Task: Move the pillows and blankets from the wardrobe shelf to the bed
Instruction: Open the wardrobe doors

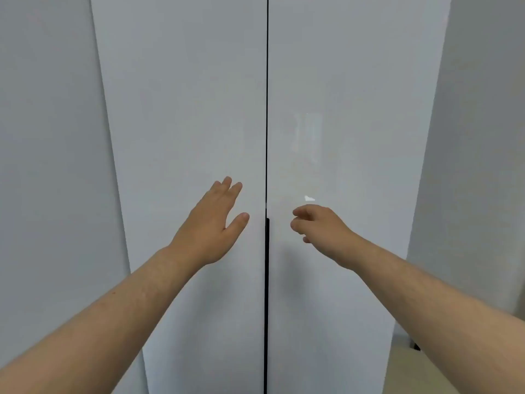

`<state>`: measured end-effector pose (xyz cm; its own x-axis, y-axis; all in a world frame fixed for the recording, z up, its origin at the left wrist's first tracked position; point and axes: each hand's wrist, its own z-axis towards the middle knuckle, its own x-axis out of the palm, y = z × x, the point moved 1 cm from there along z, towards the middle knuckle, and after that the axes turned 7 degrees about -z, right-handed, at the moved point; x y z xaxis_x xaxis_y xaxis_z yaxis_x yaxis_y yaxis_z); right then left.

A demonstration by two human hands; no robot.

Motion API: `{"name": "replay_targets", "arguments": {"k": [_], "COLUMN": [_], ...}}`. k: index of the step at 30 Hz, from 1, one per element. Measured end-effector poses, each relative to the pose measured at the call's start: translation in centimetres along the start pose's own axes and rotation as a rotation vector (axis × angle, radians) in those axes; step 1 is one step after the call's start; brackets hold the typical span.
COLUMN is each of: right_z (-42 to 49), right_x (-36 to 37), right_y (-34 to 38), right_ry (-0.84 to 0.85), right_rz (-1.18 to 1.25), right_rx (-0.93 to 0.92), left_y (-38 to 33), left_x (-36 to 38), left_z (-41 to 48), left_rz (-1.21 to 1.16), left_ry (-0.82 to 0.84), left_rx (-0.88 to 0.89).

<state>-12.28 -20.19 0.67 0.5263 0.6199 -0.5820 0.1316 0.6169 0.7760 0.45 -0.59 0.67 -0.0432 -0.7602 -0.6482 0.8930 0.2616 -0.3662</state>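
Note:
A tall white wardrobe fills the view, its two glossy doors, the left door [181,109] and the right door [355,109], closed along a thin dark centre gap [267,109]. A darker recessed grip strip [267,251] runs down the gap from about hand height. My left hand [210,223] is flat with fingers spread, just left of the gap near the left door's edge. My right hand [318,226] hovers just right of the gap, fingers loosely curled and empty. Pillows, blankets, shelf and bed are hidden.
Plain grey-white wall panels flank the wardrobe on the left [51,166] and right [483,166]. A strip of pale floor [409,371] shows at the bottom right beside the wardrobe's base.

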Motion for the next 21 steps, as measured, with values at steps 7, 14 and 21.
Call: {"name": "replay_targets", "arguments": {"k": [7, 14, 21], "right_z": [8.0, 11.8, 10.6], "right_x": [7.0, 9.6, 10.1], "right_y": [-2.8, -4.6, -5.5], "right_ry": [-0.01, -0.079, -0.077], "right_rz": [0.066, 0.18, 0.301], "right_rx": [0.19, 0.205, 0.195], "left_y": [9.5, 14.0, 14.4], "left_x": [6.2, 9.7, 9.8], "left_z": [5.1, 7.4, 7.7], "left_rz": [0.338, 0.484, 0.426], "left_ry": [0.141, 0.098, 0.096], "left_rx": [0.155, 0.15, 0.163]}}
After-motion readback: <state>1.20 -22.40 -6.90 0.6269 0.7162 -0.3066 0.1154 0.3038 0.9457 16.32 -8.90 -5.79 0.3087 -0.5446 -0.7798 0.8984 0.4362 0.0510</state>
